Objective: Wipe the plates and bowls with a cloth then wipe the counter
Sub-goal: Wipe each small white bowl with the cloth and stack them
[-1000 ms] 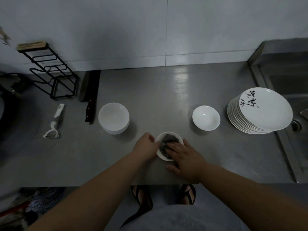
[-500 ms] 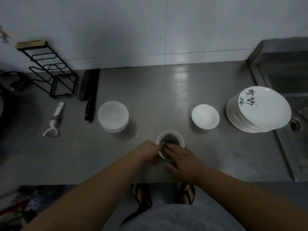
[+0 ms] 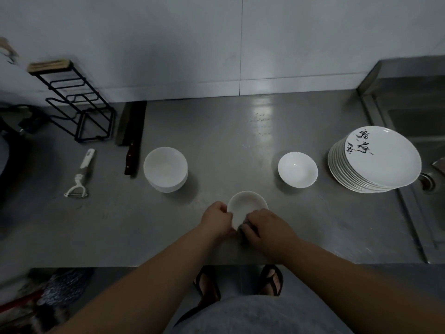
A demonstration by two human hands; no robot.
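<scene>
A small white bowl [image 3: 245, 203] sits near the front edge of the steel counter [image 3: 240, 131]. My left hand [image 3: 216, 216] grips its left rim. My right hand [image 3: 267, 229] is closed on a dark grey cloth [image 3: 242, 229] at the bowl's near rim; most of the cloth is hidden under my fingers. A stack of white bowls [image 3: 165, 168] stands to the left, a single white bowl [image 3: 297, 169] to the right. Further right is a tall stack of white plates [image 3: 378, 159] with black brush lettering.
A cleaver [image 3: 132, 136], a white peeler [image 3: 80, 175] and a black wire rack [image 3: 74, 102] lie at the back left. A sink [image 3: 421, 131] borders the counter on the right. White wall tiles stand behind. My sandalled feet show below the counter edge.
The cloth has come out of the bowl's inside to its near rim, leaving the inside bare. My right hand drew back toward me; my left hand stays on the left rim.
</scene>
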